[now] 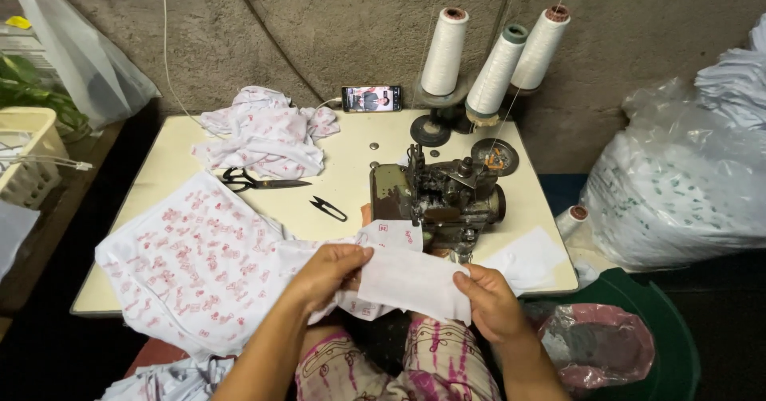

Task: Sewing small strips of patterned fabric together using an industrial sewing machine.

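we grip the white fabric strip point(411, 281) in left hand point(331, 269) and right hand point(491, 301) at the worktop point(351, 169) front edge; it is not yet under the overlock machine point(439, 193).

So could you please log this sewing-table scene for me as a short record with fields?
left hand: pinches the left edge of the plain white fabric strip
right hand: pinches the strip's right end
printed fabric: white with red print, draped over the table's front edge
machine: overlock sewing machine just behind the hands
thread: three white cones behind the machine
tools: black scissors; small thread snips
table: cream top
phone: leaning on the wall, screen lit
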